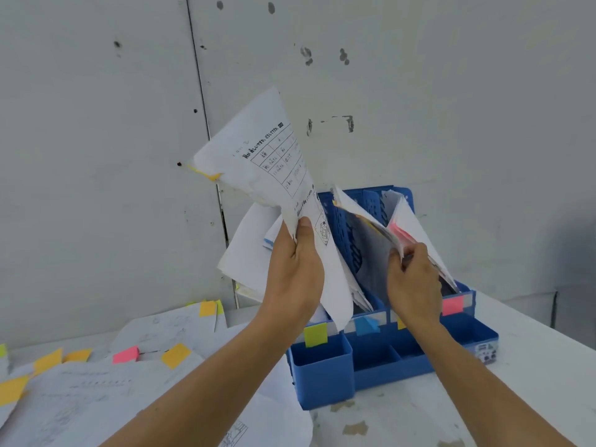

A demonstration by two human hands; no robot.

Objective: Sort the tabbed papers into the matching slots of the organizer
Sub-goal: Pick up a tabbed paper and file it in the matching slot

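My left hand [298, 269] grips a curled printed sheet [267, 162] with a yellow tab [206, 174] at its upper left, held up over the left side of the blue organizer [325, 372]. My right hand [412, 279] grips a bundle of filed papers [403, 227] with pink tabs, pulling them aside in a right-hand slot. Slot labels run along the organizer's front: yellow-green [315, 334], blue [366, 325], a yellow one partly hidden behind my right wrist, and pink [452, 305]. More sheets stand in the left slots.
Loose tabbed papers [96, 391] with yellow, orange and pink tabs are spread over the white table on the left. A grey wall [96, 124] stands close behind the organizer. Bare tabletop [532, 382] lies to the right.
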